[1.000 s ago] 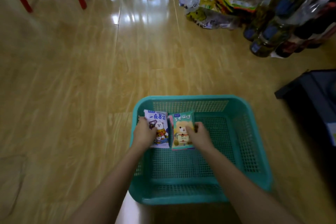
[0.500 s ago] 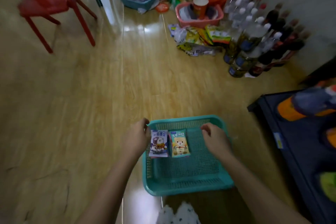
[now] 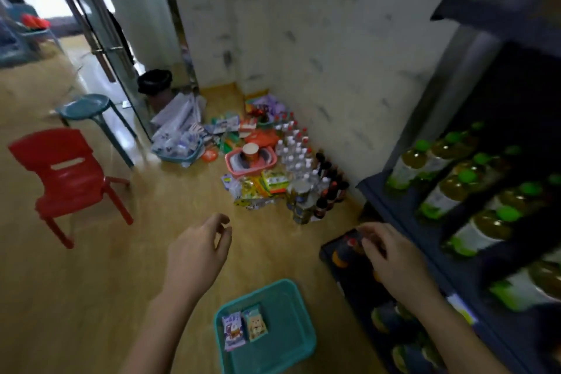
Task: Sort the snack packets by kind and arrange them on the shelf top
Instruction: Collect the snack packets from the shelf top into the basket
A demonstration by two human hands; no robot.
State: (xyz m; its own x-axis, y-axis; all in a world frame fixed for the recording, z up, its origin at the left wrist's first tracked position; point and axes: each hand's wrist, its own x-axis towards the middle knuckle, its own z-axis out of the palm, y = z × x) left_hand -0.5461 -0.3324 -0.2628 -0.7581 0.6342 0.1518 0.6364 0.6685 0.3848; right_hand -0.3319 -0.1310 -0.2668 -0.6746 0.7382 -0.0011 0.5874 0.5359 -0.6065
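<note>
A teal plastic basket [image 3: 291, 343] sits on the wooden floor at the bottom of the view. Two snack packets lie side by side in it: a purple-white one [image 3: 233, 331] on the left and a green one [image 3: 255, 323] with a bear picture on the right. My left hand [image 3: 197, 258] hovers high above the floor, left of the basket, fingers loosely curled and holding nothing. My right hand [image 3: 391, 261] is raised in front of the dark shelf unit [image 3: 461, 270], fingers bent, nothing visible in it. A heap of more snack packets [image 3: 258, 188] lies on the floor by the wall.
The shelf on the right holds rows of green-capped drink bottles [image 3: 449, 191]. Several bottles [image 3: 306, 173] stand on the floor by the wall, beside a pink basket [image 3: 252, 161] with a cup. A red chair [image 3: 69, 173] and teal stool [image 3: 88, 109] stand at left.
Both hands have let go of the two packets and risen out of the basket. The view has lifted far up, so the basket now looks small and low.
</note>
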